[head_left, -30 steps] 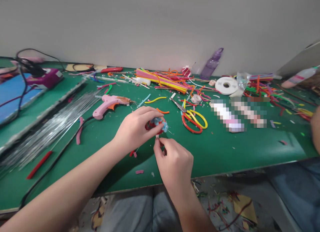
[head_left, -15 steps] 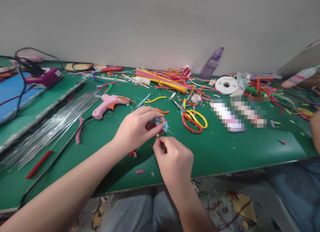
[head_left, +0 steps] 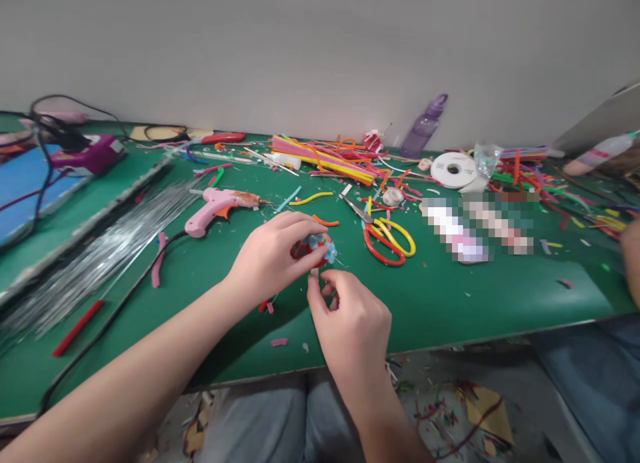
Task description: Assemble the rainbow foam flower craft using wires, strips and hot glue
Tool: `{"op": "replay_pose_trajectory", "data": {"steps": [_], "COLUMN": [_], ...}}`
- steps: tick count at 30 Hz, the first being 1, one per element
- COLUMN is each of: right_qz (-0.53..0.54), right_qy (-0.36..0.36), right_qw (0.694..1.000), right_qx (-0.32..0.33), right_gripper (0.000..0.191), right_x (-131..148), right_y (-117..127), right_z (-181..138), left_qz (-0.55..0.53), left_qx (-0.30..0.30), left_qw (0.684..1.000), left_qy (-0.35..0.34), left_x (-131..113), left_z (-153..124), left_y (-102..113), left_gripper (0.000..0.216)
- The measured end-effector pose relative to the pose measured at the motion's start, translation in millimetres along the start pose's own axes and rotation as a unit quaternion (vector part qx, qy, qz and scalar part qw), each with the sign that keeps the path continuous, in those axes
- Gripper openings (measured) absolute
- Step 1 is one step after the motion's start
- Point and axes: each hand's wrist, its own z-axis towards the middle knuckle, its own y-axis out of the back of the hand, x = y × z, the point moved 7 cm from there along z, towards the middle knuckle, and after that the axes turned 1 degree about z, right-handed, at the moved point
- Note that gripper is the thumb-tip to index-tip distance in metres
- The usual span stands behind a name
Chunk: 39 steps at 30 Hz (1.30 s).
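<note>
My left hand is closed around a small craft piece with light-blue flower shapes and red parts, and the fingers cover much of it. A thin wire end pokes out at its right. Just below, my right hand has its fingers curled, with a small white piece at the thumb tip. Whether that white piece touches the craft piece I cannot tell. To the right lie scissors with red and yellow handles. A pink glue gun rests on its side to the left.
Behind the hands lies a bundle of coloured pipe cleaners. A white spool and a purple bottle are at the back right. Metal wires and a black cable cross the left side. Someone's arm shows at the right edge.
My right hand has shifted slightly down and right, its thumb and forefinger a little looser. More of the white piece shows. The left hand stays in place.
</note>
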Motion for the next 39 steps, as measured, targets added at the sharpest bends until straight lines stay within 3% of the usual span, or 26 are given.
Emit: {"op": "replay_pose_trajectory", "data": {"steps": [25, 39], "right_qz": [-0.039, -0.036], "right_qy": [0.016, 0.019], "right_qw": [0.999, 0.999], "right_qx": [0.028, 0.011], "right_gripper": [0.022, 0.023], "right_x": [4.3, 4.8], "right_y": [-7.4, -5.7], "right_z": [6.5, 8.8], "left_qz": [0.01, 0.013], "left_qx": [-0.002, -0.002], "left_qw": [1.0, 1.0], "left_qy": [-0.006, -0.011], "left_x": [-1.5, -0.6], "left_z": [-0.2, -0.6], "left_y": [-0.3, -1.5], "left_gripper": [0.019, 0.019]}}
